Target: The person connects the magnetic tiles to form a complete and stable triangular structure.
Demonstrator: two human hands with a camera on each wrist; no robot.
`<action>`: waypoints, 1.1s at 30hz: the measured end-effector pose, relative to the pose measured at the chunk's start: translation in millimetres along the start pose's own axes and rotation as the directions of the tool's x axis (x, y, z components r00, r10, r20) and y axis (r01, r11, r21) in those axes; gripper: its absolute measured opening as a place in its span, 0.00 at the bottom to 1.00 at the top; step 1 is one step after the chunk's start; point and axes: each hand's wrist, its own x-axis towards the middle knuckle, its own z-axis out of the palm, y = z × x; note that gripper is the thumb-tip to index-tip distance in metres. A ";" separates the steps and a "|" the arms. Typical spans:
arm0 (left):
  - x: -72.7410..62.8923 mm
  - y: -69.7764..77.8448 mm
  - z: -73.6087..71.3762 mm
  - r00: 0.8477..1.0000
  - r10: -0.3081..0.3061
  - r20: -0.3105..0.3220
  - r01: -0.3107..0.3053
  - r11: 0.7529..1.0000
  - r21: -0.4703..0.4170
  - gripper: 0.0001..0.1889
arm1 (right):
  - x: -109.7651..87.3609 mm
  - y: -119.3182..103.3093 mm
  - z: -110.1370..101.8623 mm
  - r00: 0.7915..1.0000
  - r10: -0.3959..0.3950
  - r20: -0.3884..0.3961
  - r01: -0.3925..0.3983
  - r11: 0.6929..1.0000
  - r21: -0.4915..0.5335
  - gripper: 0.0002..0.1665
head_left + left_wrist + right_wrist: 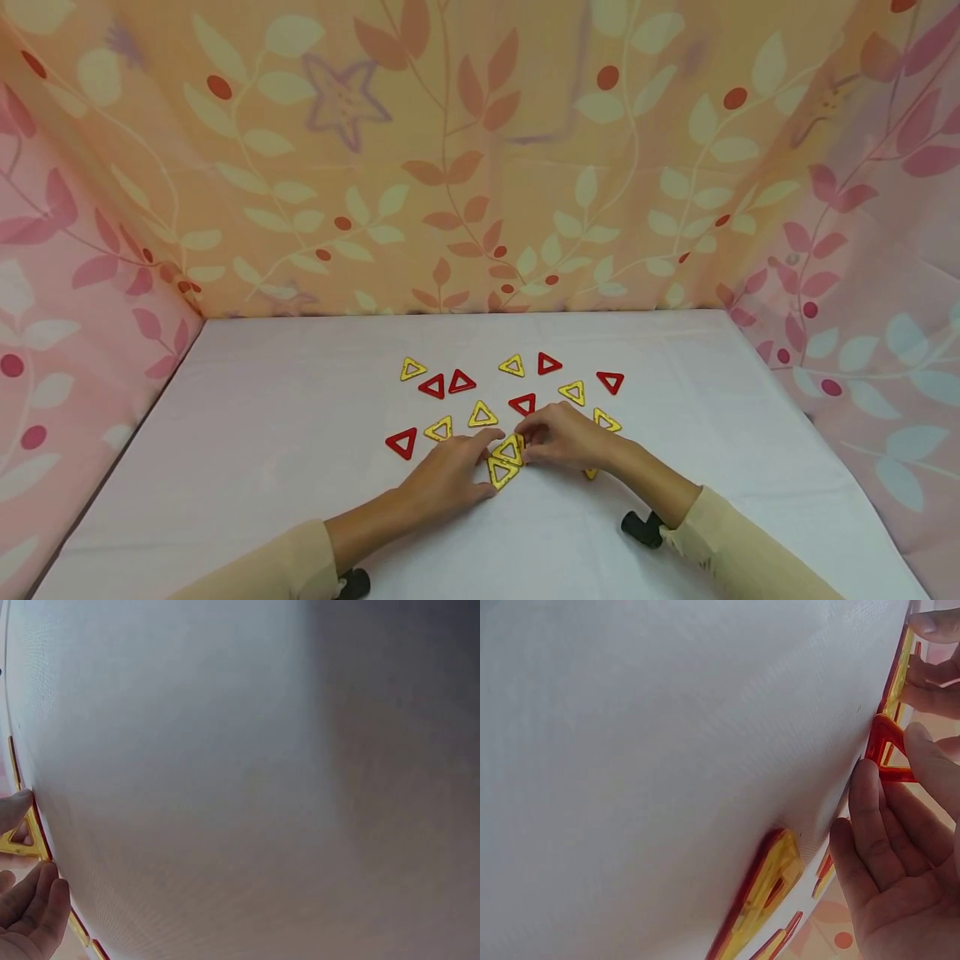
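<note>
Two yellow open-centred triangle tiles [519, 450] lie edge to edge in front of me on the white table. My left hand [450, 471] grips them, thumb at the near side and fingers at the far side. In the left wrist view its fingers [45, 907] and thumb meet the edge of a yellow tile [30, 850]. My right hand [562, 435] is close against their right side. The right wrist view shows it pinching a red triangle tile [895, 774] between thumb and fingertips, tilted up off the cloth beside the yellow ones.
Several loose tiles lie beyond my hands, including a red triangle [412, 443] at left and a yellow triangle [491, 419] in the middle. Another yellow tile [591, 474] shows partly under my right forearm. Floral curtains [480, 167] enclose the table [225, 467] at back and sides.
</note>
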 end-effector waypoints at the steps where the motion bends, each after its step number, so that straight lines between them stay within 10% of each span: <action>1: 0.0 0.3 0.3 1.000 0.003 -0.002 -0.003 1.000 0.002 0.35 | -0.1 -0.3 0.1 1.000 0.002 0.000 -0.002 1.000 0.000 0.20; 33: 2.5 -1.7 -4.0 0.999 0.016 0.029 -0.015 0.999 -0.030 0.36 | 1.5 0.4 -0.8 1.000 0.006 0.008 -0.006 1.000 0.003 0.19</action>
